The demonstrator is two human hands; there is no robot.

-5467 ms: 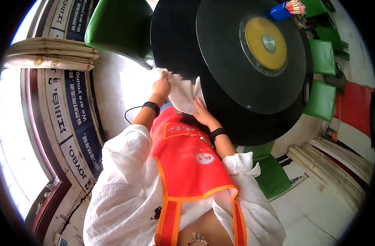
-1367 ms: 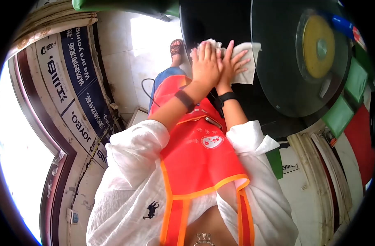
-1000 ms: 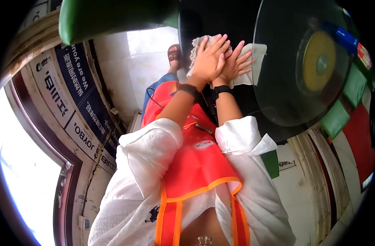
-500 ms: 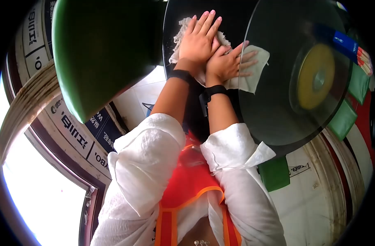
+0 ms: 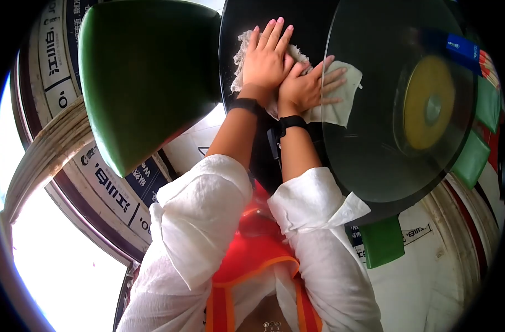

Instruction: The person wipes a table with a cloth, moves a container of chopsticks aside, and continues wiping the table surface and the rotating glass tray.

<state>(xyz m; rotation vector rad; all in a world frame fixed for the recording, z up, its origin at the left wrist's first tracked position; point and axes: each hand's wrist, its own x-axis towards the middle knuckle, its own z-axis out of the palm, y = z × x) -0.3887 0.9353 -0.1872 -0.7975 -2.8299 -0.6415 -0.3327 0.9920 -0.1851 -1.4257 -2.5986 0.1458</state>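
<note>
My left hand [image 5: 265, 63] lies flat on a crumpled whitish cloth [image 5: 241, 61], fingers stretched out and pointing away from me. Just right of it, my right hand [image 5: 303, 88] presses on the same cloth with its fingers spread, the two thumbs close together. The cloth rests on a black round table [image 5: 307, 25]. Its smoother right end and my right fingertips show dimmer through the edge of a clear glass turntable [image 5: 368, 160]. Both wrists wear black bands.
A green chair [image 5: 147, 72] stands close at the left of the table. On the turntable's far right is a blue packet [image 5: 463, 52], and a yellow disc [image 5: 429, 102] shows at its centre. Green seats [image 5: 382, 240] surround the right side. A curved wooden rail [image 5: 48, 149] runs at far left.
The view has shifted slightly, so the green chair shows more fully. Both hands have stayed flat on the cloth at nearly the same spot.
</note>
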